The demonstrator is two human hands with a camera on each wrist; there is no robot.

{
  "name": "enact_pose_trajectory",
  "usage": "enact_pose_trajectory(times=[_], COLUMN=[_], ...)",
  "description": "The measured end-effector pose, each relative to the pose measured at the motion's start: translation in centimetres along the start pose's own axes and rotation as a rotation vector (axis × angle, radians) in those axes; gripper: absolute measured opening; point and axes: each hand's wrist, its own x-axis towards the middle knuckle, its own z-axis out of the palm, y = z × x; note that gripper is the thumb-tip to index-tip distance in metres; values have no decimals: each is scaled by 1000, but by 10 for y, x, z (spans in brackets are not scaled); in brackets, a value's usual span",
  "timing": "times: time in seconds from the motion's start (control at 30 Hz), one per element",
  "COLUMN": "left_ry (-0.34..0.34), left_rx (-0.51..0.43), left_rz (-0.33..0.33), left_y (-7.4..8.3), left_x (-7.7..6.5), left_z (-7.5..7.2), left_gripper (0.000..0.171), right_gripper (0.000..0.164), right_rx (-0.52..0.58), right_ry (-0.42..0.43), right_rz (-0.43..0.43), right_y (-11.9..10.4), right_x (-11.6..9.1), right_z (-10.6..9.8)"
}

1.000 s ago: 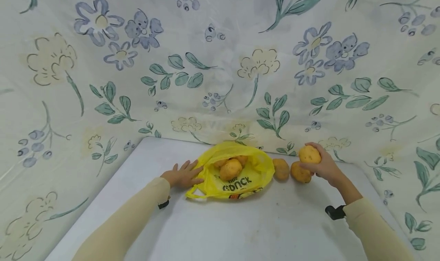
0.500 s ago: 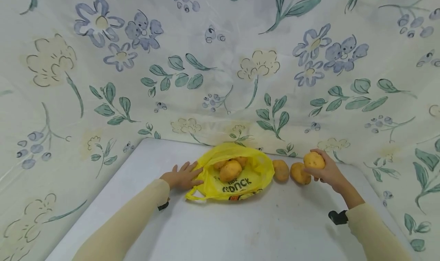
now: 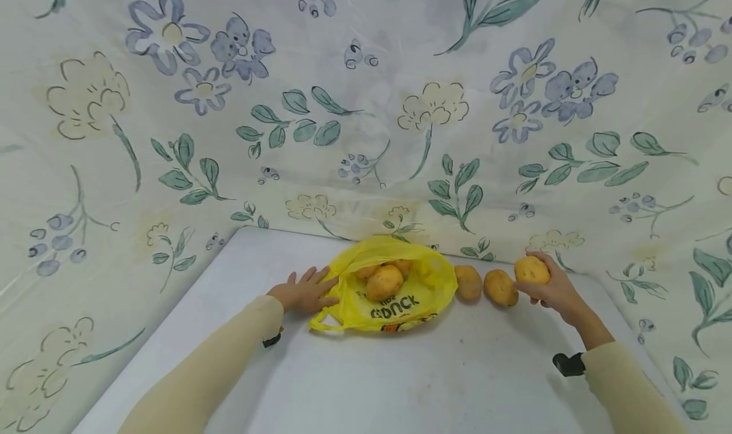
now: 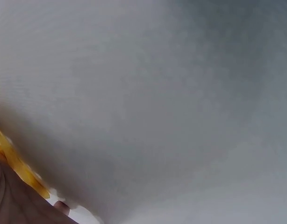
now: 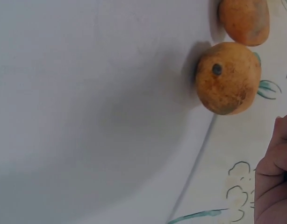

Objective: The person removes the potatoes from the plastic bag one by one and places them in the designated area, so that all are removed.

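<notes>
A yellow plastic bag (image 3: pixel 434 278) lies with its mouth open on the table, several potatoes (image 3: pixel 384 283) inside it. My left hand (image 3: pixel 305 292) rests with spread fingers on the bag's left edge. In my right hand (image 3: pixel 551 288) I grip a potato (image 3: pixel 532 271), raised above the table at the right. Two more potatoes sit between the bag and that hand: one potato (image 3: pixel 467 283) close to the bag's right side, another potato (image 3: pixel 501 288) nearest my hand. The right wrist view shows a dark spot on the nearer potato (image 5: pixel 230 79); the held one is out of that view.
The white table (image 3: pixel 366 383) reaches back to a floral-patterned sheet (image 3: pixel 366 167) that rises behind it and at both sides. Small specks mark the tabletop in front of the bag.
My right hand has moved to the right and slightly down with its potato, away from the potato beside it. The left hand and the bag have stayed in place.
</notes>
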Motion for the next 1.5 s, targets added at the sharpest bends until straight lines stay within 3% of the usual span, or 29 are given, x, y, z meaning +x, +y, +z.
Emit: enact_pose_trajectory(times=[0.57, 0.97, 1.27, 1.5], left_ry=[1, 2, 0, 3], left_rx=[3, -7, -13, 10], left_rz=[-6, -5, -16, -7], left_y=[-2, -2, -1, -1], left_x=[5, 3, 7, 3], left_z=[1, 3, 7, 2], left_gripper=[73, 73, 74, 72], right_gripper=[96, 97, 99, 100], right_rx=[-29, 20, 31, 15], right_ry=[12, 16, -14, -17], right_rz=[52, 60, 124, 150], right_y=[20, 27, 33, 36], right_x=[2, 6, -1, -1], right_z=[-2, 1, -3, -3])
